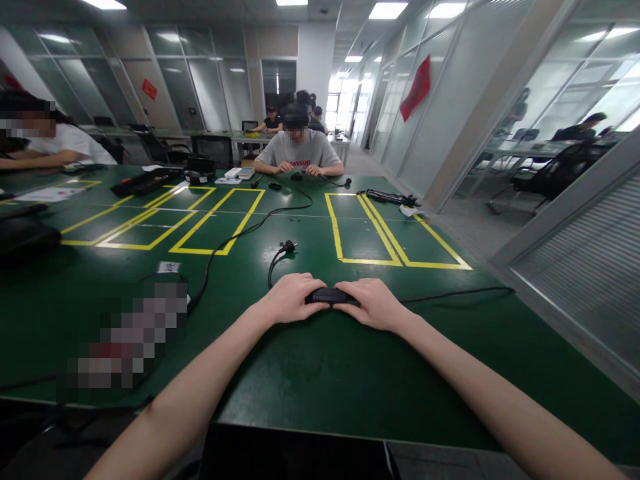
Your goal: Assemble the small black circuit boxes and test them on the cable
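Note:
A small black box-shaped device [329, 295] is held between my two hands, low over the green table [310, 373]. My left hand [293, 298] grips its left end, fingers on the far side and thumb on the near side. Its right end is pinched the same way by my right hand [373, 303]. A black cable [455, 294] runs off to the right from behind my right hand. Just beyond my left hand, a black plug [288, 247] lies on the table, its cord curving down behind that hand.
Yellow tape rectangles [341, 233] mark the table. A long black cable [250, 229] crosses left of centre. A blurred-out object [135, 337] lies near left. A folded black tripod [390, 197] is at far right. Across the table sits a person [300, 147]; another [65, 143] is at left.

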Demonstrator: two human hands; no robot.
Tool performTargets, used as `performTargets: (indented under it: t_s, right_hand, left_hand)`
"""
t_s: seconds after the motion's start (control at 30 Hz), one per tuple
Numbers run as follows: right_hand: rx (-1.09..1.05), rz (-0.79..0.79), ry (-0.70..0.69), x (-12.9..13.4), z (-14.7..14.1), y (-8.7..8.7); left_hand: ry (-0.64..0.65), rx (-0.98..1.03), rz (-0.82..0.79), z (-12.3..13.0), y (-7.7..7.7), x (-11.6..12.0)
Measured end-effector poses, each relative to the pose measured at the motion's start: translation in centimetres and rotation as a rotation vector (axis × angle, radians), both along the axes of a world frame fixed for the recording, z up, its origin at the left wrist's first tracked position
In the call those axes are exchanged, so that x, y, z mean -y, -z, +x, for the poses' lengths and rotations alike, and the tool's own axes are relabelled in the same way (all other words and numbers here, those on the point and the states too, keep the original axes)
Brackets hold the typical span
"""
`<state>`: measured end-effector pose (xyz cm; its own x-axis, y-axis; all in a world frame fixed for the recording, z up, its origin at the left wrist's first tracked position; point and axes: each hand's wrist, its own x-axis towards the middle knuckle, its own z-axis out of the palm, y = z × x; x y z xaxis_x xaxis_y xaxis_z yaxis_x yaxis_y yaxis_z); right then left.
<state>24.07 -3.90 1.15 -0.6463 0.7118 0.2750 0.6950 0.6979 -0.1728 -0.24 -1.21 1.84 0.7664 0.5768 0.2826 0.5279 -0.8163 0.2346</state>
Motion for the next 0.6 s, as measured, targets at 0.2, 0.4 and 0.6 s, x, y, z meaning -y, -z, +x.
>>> performTargets:
  t_s: [0.2,0.4,0.6]
  right_hand:
    - [-0.376,-0.367,-0.044,0.2,0.3,0.1]
    - [-0.682,-1.004,-0.065,0.4,0.2,-0.2]
    - [-1.013,-0.919,0.217,-2.2,2.0,-0.5]
  left_hand:
    - [0.040,-0.026,0.102,0.2,0.2,0.1]
    - [0.117,-0.041,0.174,0.7,0.5,0.2]
    - [-0.018,0.173,0.229,0.8,0.1,0.6]
